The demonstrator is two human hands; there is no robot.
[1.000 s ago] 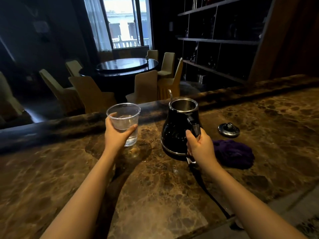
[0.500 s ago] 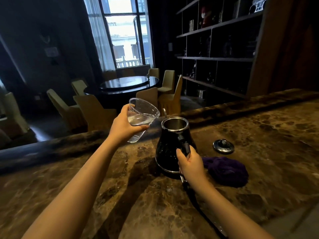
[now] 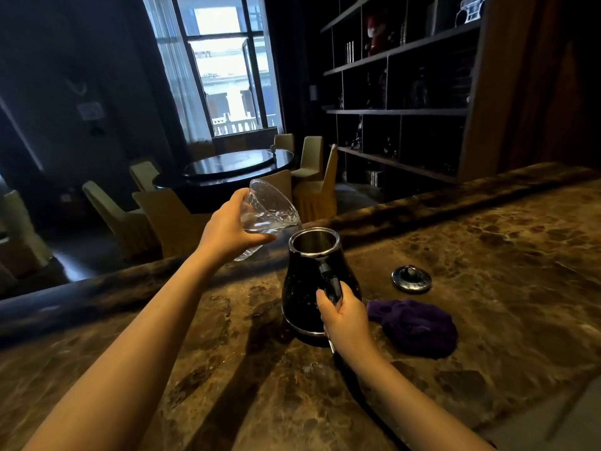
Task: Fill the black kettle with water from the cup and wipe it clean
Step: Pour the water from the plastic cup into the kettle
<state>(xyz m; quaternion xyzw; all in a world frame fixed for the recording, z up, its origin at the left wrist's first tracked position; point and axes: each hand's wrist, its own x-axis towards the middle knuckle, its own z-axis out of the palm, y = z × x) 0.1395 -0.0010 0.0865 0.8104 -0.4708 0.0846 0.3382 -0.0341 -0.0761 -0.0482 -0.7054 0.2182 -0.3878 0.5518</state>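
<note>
The black kettle (image 3: 307, 288) stands upright on the brown marble counter (image 3: 487, 255), its round steel mouth uncovered. My right hand (image 3: 343, 317) grips the kettle's handle on the near side. My left hand (image 3: 229, 227) holds a clear plastic cup (image 3: 268, 213) tilted steeply to the right, its lip just left of and above the kettle's rim, with water pooled at the low side. The kettle's lid (image 3: 411, 279) lies on the counter to the right. A crumpled purple cloth (image 3: 414, 325) rests beside the kettle's base.
The kettle's dark cord (image 3: 367, 405) runs from its base toward the counter's near edge. Beyond the counter's raised far ledge stand a round dark table (image 3: 239, 167) with tan chairs, and dark shelving (image 3: 400, 92) at the right.
My left hand has lifted the cup off the counter, carried it right to the kettle's mouth and tipped it further. My right hand stays on the handle.
</note>
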